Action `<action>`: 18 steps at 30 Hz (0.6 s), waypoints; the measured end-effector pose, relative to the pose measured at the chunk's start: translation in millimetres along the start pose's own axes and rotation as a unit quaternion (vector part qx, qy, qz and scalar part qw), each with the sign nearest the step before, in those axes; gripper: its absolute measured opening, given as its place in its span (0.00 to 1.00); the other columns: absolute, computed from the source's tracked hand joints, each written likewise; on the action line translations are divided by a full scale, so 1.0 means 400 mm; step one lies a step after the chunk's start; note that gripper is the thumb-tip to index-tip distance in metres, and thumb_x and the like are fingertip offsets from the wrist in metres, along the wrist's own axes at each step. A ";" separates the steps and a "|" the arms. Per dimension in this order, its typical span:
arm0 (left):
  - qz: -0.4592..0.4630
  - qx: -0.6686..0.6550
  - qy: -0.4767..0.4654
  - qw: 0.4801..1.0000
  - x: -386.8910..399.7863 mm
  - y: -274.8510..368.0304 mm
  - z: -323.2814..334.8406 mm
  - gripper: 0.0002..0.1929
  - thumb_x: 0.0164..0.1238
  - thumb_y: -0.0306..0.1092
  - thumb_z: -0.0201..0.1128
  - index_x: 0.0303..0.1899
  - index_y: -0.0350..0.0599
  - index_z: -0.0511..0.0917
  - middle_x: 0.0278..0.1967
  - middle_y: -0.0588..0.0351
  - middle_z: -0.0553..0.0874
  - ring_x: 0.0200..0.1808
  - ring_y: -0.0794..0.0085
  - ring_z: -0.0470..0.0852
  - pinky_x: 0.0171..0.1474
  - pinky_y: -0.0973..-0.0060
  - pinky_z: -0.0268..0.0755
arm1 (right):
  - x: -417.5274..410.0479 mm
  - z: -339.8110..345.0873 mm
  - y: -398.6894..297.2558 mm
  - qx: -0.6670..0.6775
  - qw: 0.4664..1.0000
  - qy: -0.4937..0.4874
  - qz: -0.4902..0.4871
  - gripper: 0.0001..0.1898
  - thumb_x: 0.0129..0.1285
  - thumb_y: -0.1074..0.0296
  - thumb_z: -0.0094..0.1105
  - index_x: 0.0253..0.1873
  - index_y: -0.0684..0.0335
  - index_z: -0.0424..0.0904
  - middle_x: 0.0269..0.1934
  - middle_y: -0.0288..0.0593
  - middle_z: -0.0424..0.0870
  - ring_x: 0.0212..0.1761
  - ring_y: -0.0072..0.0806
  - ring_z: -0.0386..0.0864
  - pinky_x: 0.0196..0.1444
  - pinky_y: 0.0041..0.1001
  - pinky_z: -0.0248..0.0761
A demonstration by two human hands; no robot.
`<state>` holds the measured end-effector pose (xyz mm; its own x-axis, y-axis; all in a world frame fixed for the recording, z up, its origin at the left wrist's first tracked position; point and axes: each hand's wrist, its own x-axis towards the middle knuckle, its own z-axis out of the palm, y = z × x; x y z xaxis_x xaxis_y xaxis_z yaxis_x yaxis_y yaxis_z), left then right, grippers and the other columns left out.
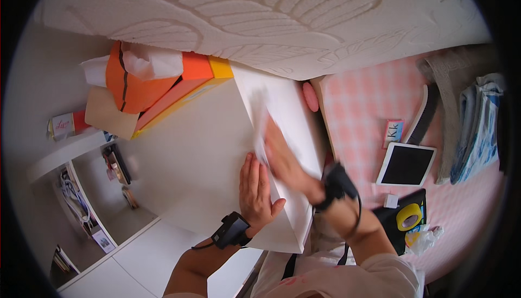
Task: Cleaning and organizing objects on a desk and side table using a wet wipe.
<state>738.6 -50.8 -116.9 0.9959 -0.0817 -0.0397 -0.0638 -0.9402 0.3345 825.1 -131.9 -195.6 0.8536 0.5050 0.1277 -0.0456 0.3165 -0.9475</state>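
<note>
My left hand (257,194) lies palm down on a broad white furniture panel (195,163), near the panel's edge. Its thumb stands apart from the fingers, and nothing is in it. My right hand (285,157) is just beyond it to the right, gripping a thin white cloth or wipe (259,139). Motion blurs the cloth, so its exact material is unclear. It is at the long edge where the panel meets a narrower white face (291,123). Each wrist wears a black strapped device.
Orange and yellow boxes (222,68) stand at the panel's far end, beneath a leaf-patterned padded surface (260,21). Open shelves (118,200) are at left. The pink checked bed (354,106) holds a tablet (407,164), a brush (423,115), folded clothes (476,131) and yellow tape (403,216).
</note>
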 end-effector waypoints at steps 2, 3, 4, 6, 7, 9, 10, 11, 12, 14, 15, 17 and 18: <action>-0.002 -0.017 -0.008 1.000 0.014 0.007 0.007 0.38 0.68 0.57 0.35 0.62 0.23 0.54 0.63 0.30 0.57 0.65 0.38 0.56 0.64 0.51 0.49 | 0.172 -0.041 0.044 -0.008 1.000 0.001 0.000 0.26 0.70 0.59 0.35 0.69 0.65 0.49 0.71 0.49 0.46 0.73 0.39 0.41 0.71 0.32 0.33; -0.008 -0.028 -0.018 0.999 0.021 0.011 -0.006 0.38 0.68 0.57 0.35 0.62 0.23 0.54 0.63 0.30 0.57 0.64 0.37 0.56 0.64 0.51 0.50 | 0.240 -0.049 0.030 0.005 0.999 0.007 0.032 0.27 0.70 0.58 0.35 0.69 0.65 0.50 0.70 0.51 0.48 0.72 0.41 0.43 0.71 0.30 0.36; -0.005 -0.045 -0.001 0.999 0.029 0.010 -0.012 0.37 0.66 0.55 0.43 0.59 0.22 0.58 0.62 0.31 0.58 0.63 0.35 0.57 0.61 0.47 0.53 | 0.219 -0.037 0.035 -0.021 1.000 0.003 0.000 0.27 0.70 0.58 0.35 0.69 0.65 0.50 0.70 0.51 0.48 0.73 0.41 0.43 0.71 0.31 0.35; -0.008 -0.028 -0.005 1.000 -0.001 -0.004 -0.019 0.37 0.66 0.55 0.43 0.58 0.22 0.59 0.62 0.30 0.58 0.63 0.34 0.57 0.61 0.46 0.53 | 0.095 -0.006 0.031 -0.048 0.998 -0.014 -0.041 0.27 0.71 0.58 0.33 0.69 0.66 0.49 0.70 0.52 0.45 0.73 0.42 0.41 0.71 0.33 0.34; -0.013 -0.010 -0.008 1.000 -0.008 -0.014 -0.022 0.36 0.66 0.55 0.43 0.57 0.22 0.60 0.62 0.30 0.59 0.63 0.33 0.57 0.61 0.46 0.53 | 0.004 0.015 0.016 -0.047 0.997 -0.027 -0.050 0.27 0.71 0.58 0.32 0.69 0.66 0.49 0.71 0.53 0.44 0.73 0.43 0.40 0.71 0.35 0.33; 0.021 -0.006 0.007 1.000 0.007 -0.017 -0.021 0.36 0.66 0.55 0.44 0.56 0.21 0.61 0.62 0.28 0.58 0.63 0.33 0.57 0.60 0.46 0.54 | -0.094 0.018 -0.054 0.014 0.998 -0.045 0.033 0.27 0.70 0.61 0.34 0.69 0.67 0.48 0.70 0.56 0.43 0.73 0.44 0.38 0.71 0.37 0.32; 0.020 -0.003 0.005 1.000 0.005 -0.018 -0.020 0.36 0.66 0.55 0.44 0.55 0.21 0.61 0.62 0.28 0.58 0.63 0.33 0.57 0.60 0.46 0.54 | -0.087 0.017 -0.061 0.046 0.997 -0.040 0.042 0.26 0.70 0.61 0.37 0.69 0.67 0.49 0.70 0.57 0.44 0.73 0.45 0.40 0.71 0.38 0.34; 0.019 0.001 0.003 1.000 0.003 -0.018 -0.023 0.36 0.66 0.55 0.44 0.55 0.21 0.61 0.62 0.28 0.58 0.63 0.33 0.57 0.60 0.46 0.54 | -0.051 0.022 -0.040 0.049 0.997 -0.043 0.041 0.26 0.70 0.61 0.37 0.69 0.67 0.49 0.70 0.57 0.44 0.73 0.45 0.40 0.71 0.38 0.34; -0.004 -0.004 -0.014 1.000 0.001 -0.004 -0.015 0.37 0.66 0.56 0.43 0.55 0.20 0.61 0.62 0.28 0.57 0.63 0.34 0.57 0.60 0.46 0.54 | 0.006 0.011 -0.005 -0.004 1.000 -0.023 -0.003 0.27 0.69 0.62 0.39 0.68 0.68 0.49 0.70 0.57 0.45 0.73 0.45 0.40 0.71 0.39 0.34; 0.000 -0.024 -0.018 1.000 0.022 0.008 -0.004 0.37 0.66 0.56 0.43 0.56 0.20 0.60 0.62 0.29 0.57 0.63 0.35 0.57 0.60 0.47 0.54 | 0.178 -0.039 0.040 -0.039 0.999 -0.034 0.013 0.27 0.69 0.62 0.41 0.68 0.69 0.49 0.70 0.57 0.44 0.73 0.46 0.40 0.71 0.39 0.33; -0.009 -0.031 -0.026 0.999 0.019 0.009 -0.020 0.37 0.66 0.56 0.42 0.57 0.20 0.59 0.62 0.29 0.57 0.63 0.35 0.57 0.60 0.47 0.53 | 0.243 -0.042 0.031 -0.011 0.995 -0.065 0.078 0.28 0.68 0.61 0.42 0.67 0.69 0.49 0.70 0.57 0.44 0.73 0.46 0.40 0.71 0.39 0.33; -0.001 -0.023 -0.026 0.999 0.005 0.003 -0.022 0.38 0.65 0.56 0.43 0.60 0.20 0.56 0.62 0.29 0.57 0.63 0.36 0.57 0.61 0.48 0.53 | 0.201 -0.008 0.027 -0.070 0.997 -0.031 0.013 0.28 0.68 0.62 0.43 0.68 0.69 0.48 0.70 0.57 0.43 0.73 0.46 0.39 0.71 0.39 0.33; 0.004 -0.015 -0.014 1.000 -0.001 -0.001 -0.019 0.39 0.66 0.56 0.43 0.60 0.21 0.56 0.62 0.30 0.57 0.63 0.37 0.57 0.62 0.49 0.53 | 0.169 0.010 0.023 -0.134 0.989 -0.001 -0.059 0.29 0.67 0.62 0.43 0.68 0.68 0.47 0.70 0.56 0.42 0.73 0.45 0.38 0.71 0.39 0.32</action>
<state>738.8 -48.1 -109.9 0.9930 -0.0991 -0.0637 -0.0694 -0.9290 0.3634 880.4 -91.5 -194.4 0.8438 0.4791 0.2416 0.1936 0.1481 -0.9698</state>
